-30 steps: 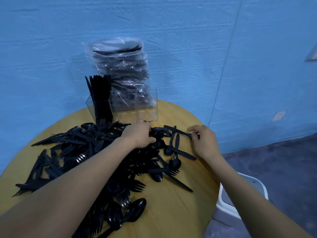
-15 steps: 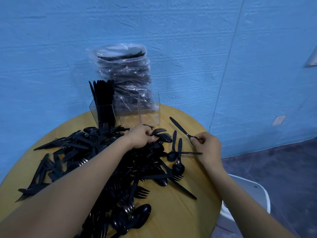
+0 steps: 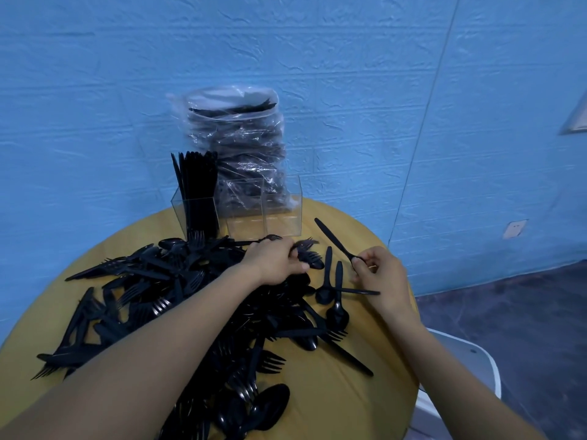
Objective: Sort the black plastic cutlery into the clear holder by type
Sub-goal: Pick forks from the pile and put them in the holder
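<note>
Black plastic cutlery (image 3: 178,300) lies heaped on a round yellow table (image 3: 324,404), in front of the clear holder (image 3: 241,211).

The right hand (image 3: 382,277) pinches a knife (image 3: 333,238) by its handle end, blade angled up toward the holder. The left hand (image 3: 274,260) reaches across the heap, fingers curled around forks (image 3: 309,252). Knives (image 3: 197,185) stand upright in the holder's left compartment. No writing is readable.

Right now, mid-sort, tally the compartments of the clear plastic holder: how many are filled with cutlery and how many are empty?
Filled: 1, the left compartment, packed with upright black plastic cutlery
Empty: 2, the middle compartment and the right compartment
Total in the clear plastic holder: 3
</note>
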Demonstrator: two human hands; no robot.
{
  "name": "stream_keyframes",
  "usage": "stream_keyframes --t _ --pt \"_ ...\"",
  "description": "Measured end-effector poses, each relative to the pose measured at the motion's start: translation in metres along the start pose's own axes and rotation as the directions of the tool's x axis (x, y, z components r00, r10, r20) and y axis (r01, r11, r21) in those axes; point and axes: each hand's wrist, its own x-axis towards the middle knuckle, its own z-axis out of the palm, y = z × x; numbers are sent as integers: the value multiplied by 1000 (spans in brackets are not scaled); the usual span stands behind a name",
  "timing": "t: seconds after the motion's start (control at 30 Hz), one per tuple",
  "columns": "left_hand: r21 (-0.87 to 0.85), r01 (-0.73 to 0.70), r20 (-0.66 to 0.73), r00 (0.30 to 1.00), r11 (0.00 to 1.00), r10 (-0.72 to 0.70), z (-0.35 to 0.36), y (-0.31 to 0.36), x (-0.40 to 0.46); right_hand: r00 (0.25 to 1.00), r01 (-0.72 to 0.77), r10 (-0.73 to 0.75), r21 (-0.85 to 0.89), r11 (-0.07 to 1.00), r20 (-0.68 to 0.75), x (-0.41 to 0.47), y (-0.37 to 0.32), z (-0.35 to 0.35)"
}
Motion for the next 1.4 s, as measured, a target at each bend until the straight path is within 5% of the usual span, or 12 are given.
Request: stream_keyframes --t 0.23,0.47,0.67,1.03,1.4 --pt "38 48 67 996 998 -50 0 2 2 1000 -18 18 28 999 5 -2 4 -1" --pt "-449 40 -60 995 893 -75 -18 -10 -2 1000 -12 15 168 986 -18 -2 0 -4" --pt "-474 -12 -165 983 881 -76 -36 -23 -5 1000 19 -14 252 967 -21 0 -16 -4" --pt "-739 -304 -480 864 601 -153 -69 -23 -16 974 222 -223 264 939 -25 17 -88 -11" --pt "-757 -435 -503 864 488 -8 -88 -3 -35 941 281 -332 405 870 59 27 -165 14"
